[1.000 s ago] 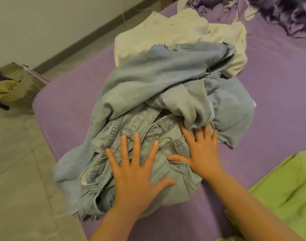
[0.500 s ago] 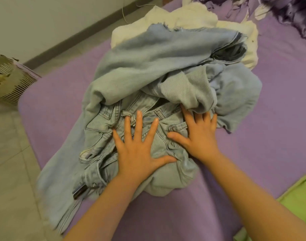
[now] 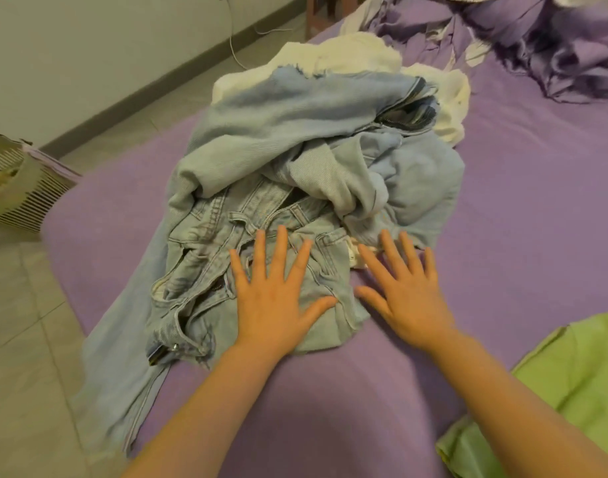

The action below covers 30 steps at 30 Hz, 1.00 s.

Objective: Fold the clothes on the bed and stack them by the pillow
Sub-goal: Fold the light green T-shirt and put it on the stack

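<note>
Left hand [image 3: 275, 298] spread flat on the jeans [image 3: 261, 236]; right hand [image 3: 404, 291] splayed at their edge.

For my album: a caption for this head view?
Both hands, left and right, flat on crumpled jeans on a purple bed.

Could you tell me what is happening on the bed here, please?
A person is sorting a heap of laundry on a purple bed. The left hand lies flat, fingers spread, on a crumpled pair of light blue jeans. The right hand lies open beside it at the jeans' edge, mostly on the sheet. Nothing looks folded yet; white clothes lie under the denim behind.
</note>
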Tool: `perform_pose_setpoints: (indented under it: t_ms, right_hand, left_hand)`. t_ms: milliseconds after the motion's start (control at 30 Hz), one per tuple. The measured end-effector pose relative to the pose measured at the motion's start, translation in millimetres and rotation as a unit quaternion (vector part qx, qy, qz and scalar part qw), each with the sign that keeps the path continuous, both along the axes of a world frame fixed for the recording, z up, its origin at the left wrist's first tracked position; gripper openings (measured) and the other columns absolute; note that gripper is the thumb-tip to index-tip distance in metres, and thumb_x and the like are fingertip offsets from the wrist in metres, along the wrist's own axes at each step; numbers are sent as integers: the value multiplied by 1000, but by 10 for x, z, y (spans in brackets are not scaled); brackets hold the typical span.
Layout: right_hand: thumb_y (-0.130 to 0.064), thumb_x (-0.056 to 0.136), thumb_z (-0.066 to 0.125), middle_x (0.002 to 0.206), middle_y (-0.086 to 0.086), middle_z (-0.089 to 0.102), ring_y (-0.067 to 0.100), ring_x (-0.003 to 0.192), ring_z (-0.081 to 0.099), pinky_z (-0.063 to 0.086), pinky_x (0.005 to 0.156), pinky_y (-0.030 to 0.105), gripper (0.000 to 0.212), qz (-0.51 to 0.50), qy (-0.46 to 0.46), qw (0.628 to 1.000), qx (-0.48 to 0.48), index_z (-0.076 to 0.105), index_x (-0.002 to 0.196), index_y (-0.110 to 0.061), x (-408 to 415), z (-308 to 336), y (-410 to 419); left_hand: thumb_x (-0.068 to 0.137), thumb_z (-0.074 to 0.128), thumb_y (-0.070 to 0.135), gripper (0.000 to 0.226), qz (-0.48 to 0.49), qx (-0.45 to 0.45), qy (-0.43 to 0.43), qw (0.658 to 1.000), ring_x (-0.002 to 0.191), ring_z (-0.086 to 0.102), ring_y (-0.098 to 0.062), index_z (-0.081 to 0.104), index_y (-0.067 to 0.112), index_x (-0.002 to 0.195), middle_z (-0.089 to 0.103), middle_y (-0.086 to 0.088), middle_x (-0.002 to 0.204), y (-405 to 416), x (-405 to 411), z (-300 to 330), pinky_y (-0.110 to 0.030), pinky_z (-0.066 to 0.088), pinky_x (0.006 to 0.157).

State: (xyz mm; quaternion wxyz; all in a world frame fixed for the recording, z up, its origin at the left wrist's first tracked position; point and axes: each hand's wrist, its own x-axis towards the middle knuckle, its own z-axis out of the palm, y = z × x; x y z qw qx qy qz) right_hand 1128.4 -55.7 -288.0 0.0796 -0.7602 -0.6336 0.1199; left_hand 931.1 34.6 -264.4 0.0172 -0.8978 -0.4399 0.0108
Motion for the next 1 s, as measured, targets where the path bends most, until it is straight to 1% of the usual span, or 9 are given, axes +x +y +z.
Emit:
perform_pose_setpoints:
  t_ms: [167,300,400,467,533,633,733,867,1000]
  right_hand:
    - [-54,97,21,142,9,48,37,134,40,32,103,60,61,-30,-20,996,-83,55,134,-19,437,228,-780]
    - [-40,92,56,145,0,46,31,141,29,22,109,56,42,-80,-34,988,-126,56,132,-26,992,298,-1463]
    - [-49,96,41,156,-9,23,24,147,10,15,114,49,49,-94,-85,972,-197,33,143,-39,1379,328,-1742]
    - [-48,98,35,159,-10,12,24,147,2,13,115,43,52,-111,-81,966,-219,19,148,-41,1558,274,-1785]
    - [-40,99,38,159,-9,13,25,147,2,16,116,40,53,-118,-72,967,-212,19,148,-39,1635,235,-1772]
    - [-35,95,47,148,-6,34,22,145,12,21,113,35,39,-121,-70,972,-191,46,134,-31,1688,211,-1691]
    - [-29,92,53,127,-3,56,24,137,31,28,110,39,23,-186,-6,974,-127,62,112,-22,1760,245,-1573]
    - [-23,88,60,108,9,67,31,117,51,40,91,40,16,-312,65,947,-44,67,101,-16,1846,397,-1386]
    - [-20,90,59,115,8,66,31,114,54,41,90,40,25,-392,62,918,-32,62,114,-16,1900,330,-1270]
  left_hand:
    - [89,38,55,60,-67,-54,-53,995,138,35,-38,58,17,131,45,-14,146,-517,330,242,-65,23,109]
    - [90,46,45,47,-133,-145,-119,973,123,54,-34,69,12,113,61,-14,127,-1016,771,227,-53,43,102]
    - [95,46,46,42,-135,-290,-92,943,129,42,-19,54,24,130,47,1,138,-1436,1156,118,-30,35,105]
    - [93,50,47,44,-111,-344,-73,930,124,44,-18,48,27,133,47,3,133,-1680,1348,7,-29,36,100]
    - [89,57,45,47,-76,-387,-54,917,120,49,-21,46,27,131,51,2,127,-1873,1489,-50,-33,40,96]
    - [88,58,43,36,-72,-352,13,933,114,55,-26,53,24,118,59,-1,119,-1950,1526,-72,-35,42,88]
    - [92,53,44,28,-40,-349,-29,936,108,55,-28,57,18,103,61,-6,112,-1729,1506,15,-35,41,82]
    - [90,58,45,22,26,-361,-112,925,96,59,-29,53,23,90,65,-5,98,-1078,1685,249,-34,39,70]
    - [92,54,39,23,-33,-189,-62,979,107,55,-26,61,21,106,62,-4,110,-575,1909,303,-36,39,85]
